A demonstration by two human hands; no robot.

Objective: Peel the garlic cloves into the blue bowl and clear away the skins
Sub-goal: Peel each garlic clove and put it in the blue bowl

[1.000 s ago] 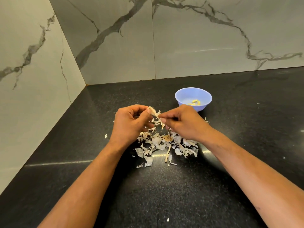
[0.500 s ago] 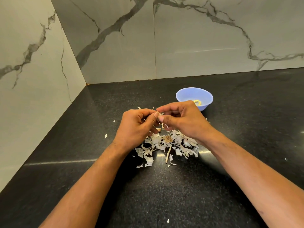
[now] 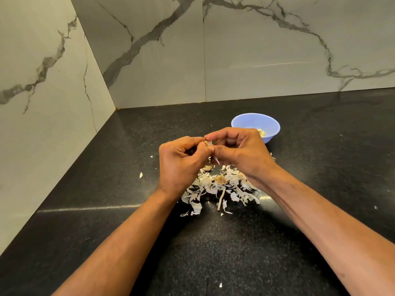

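Two hands meet above the skins, and between their fingertips sits one garlic clove (image 3: 207,143), mostly hidden, only a pale sliver showing. Left hand (image 3: 181,162) curls its fingers and thumb round the clove from the left; right hand (image 3: 239,152) pinches at it from the right, thumb and forefinger closed on what looks like a strip of skin, with a thin shred hanging below the pinch. How the clove's long axis runs cannot be told, since so little of it shows. The blue bowl (image 3: 245,121) stands just beyond the right hand, up and to the right of the clove, its near rim partly covered by the knuckles, and a few peeled cloves (image 3: 262,132) lie inside it. The right hand is plainly the nearer one to the bowl, so a drop into it would likely be a short reach forward and right from there. Directly beneath the hands, a pile of skins (image 3: 222,184) lies spread on the surface (image 3: 213,253), with a dry stalk among them and stray flakes scattered to the left and toward the viewer. That surface is black speckled stone, glossy, running into a corner where two pale marble-veined walls (image 3: 149,50) meet. Clearing the skins is not yet begun, as I judge it.
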